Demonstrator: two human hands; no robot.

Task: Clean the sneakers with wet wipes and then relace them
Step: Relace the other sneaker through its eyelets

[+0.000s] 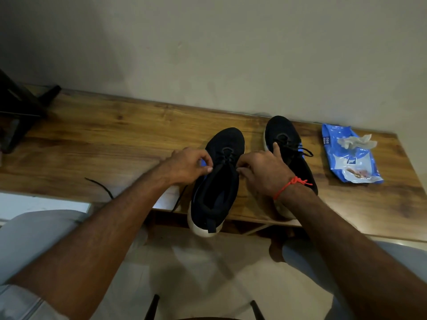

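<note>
While the head camera is looking down over a wooden table (97, 139) set against a plain wall, a person is working on the nearer of two black sneakers. That near sneaker (217, 179) is sitting at the table's front edge with its white heel hanging over, probably so the eyelets face the person. The left hand (188, 166) is pinching something small at the sneaker's left eyelet row, and the right hand (263, 172) is pinching at the right row with its index finger sticking up; both are likely gripping the black lace (227, 155), though the lace ends are too dark to make out. A loose length of lace (99, 184) is trailing across the front edge to the left. The second sneaker (285, 144) is lying near the back edge, already laced, its heel hidden behind the right wrist. Toward the table's right end, a blue wipes packet (346, 167) is lying flat and open, with a crumpled used wipe (357, 142) resting on top. Relacing seems to be under way.
</note>
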